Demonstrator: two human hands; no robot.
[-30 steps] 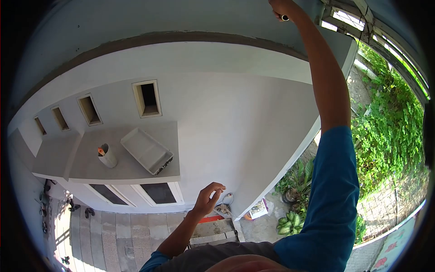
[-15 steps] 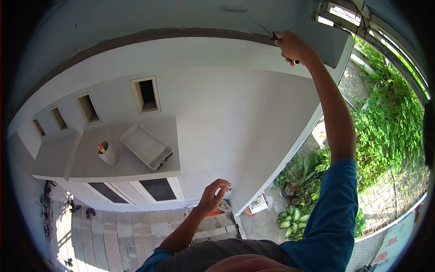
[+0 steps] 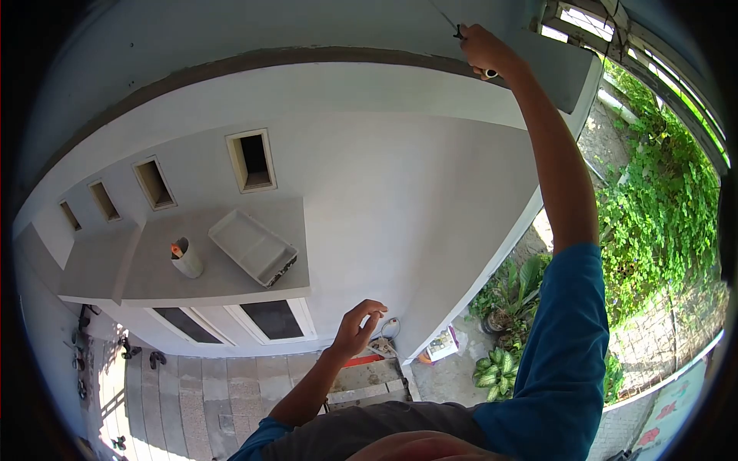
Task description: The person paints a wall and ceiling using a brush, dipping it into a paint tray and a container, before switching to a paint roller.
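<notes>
My right hand (image 3: 490,51) is raised high against the upper wall, its fingers wrapped around the dark handle of a paint roller (image 3: 459,31). Only the handle and part of the thin metal rod show; the roller head is beyond the top edge of the view. Low in front of my body, my left hand (image 3: 358,329) hangs in the air with fingers loosely curved and apart from the thumb, holding nothing. On the grey ledge to the left lie a white paint tray (image 3: 250,247) and a white cylindrical container (image 3: 187,260) with an orange-tipped item standing in it.
Several small square openings (image 3: 252,160) pierce the wall above the ledge (image 3: 146,276). A brown-grey strip (image 3: 330,54) runs along the wall's upper part. Metal grille bars (image 3: 653,77) are at upper right, green plants (image 3: 496,373) below. Shoes (image 3: 157,359) lie on the tiled floor.
My right hand has moved up a little, carrying the paint roller, and its white roller head has gone out of view at the top. My left hand has barely shifted.
</notes>
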